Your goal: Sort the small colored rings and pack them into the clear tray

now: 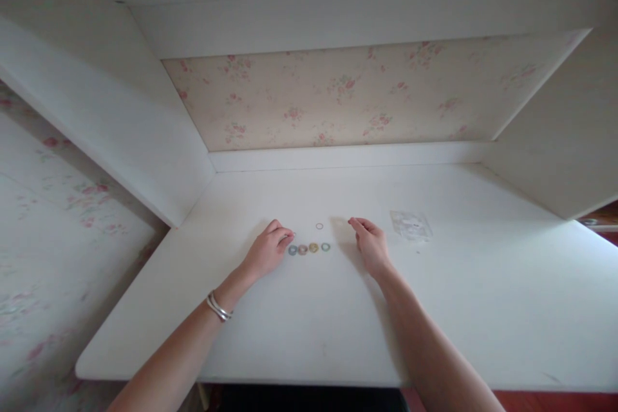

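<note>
The left hand [267,250] mostly hides the thin item [294,234] it pinches.

Light: dim, soft, I judge from frame right | Shadows: faint, left of my right hand [371,243] and forearm; the side panel [545,122] at upper right sits in shade | Focus: small rings [302,250] near centre look soft to me | Edges: wide-angle stretch, dark upper-right corner

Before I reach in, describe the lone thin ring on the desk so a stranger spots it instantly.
On the white desk, four rings lie in a row. Just beyond it, between the left hand and right hand, lies the thin ring, slimmer and plainer than those coloured ones.
</note>
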Demonstrator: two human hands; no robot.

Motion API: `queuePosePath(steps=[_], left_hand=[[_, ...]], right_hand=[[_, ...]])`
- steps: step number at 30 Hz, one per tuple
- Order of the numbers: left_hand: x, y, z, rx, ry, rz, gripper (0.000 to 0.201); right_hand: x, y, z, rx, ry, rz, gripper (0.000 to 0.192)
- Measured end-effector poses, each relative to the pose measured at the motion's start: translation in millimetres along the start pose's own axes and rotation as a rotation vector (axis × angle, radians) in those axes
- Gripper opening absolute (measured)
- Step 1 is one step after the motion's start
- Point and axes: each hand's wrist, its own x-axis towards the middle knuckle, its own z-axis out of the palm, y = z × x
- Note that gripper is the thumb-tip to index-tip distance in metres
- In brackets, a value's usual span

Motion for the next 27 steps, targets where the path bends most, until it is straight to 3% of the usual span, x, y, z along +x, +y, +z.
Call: queuePosePath(steps=[3, 10, 17, 22, 27], left_hand=[[-14, 1, 2.8, 0.001, -0.007, 0.020, 0.023], [-24, -3, 9.1, 0.039, -0.003, 0.061, 0.023], [-29, -9, 9.7, 0.093, -0.006, 0.084, 0.024], [-30, -8, 8.8, 0.107, -0.026, 0.082, 0.023], [-29, -12, 8.5, 0.031, -0.014, 0.063, 0.022]], right_hand=[[-1, -2, 0, 0.060, 0.014, 0.017, 0.040], [3, -5, -13, 0.516, 0.098, 0.039, 0.024], [3, -7, -13, 0.537, 0.107, 0.060, 0.019], [0, -3, -6, 0.370, 0.097, 0.007, 0.024], [3, 5, 7, -0.208, 0.059, -0.084, 0.033]])
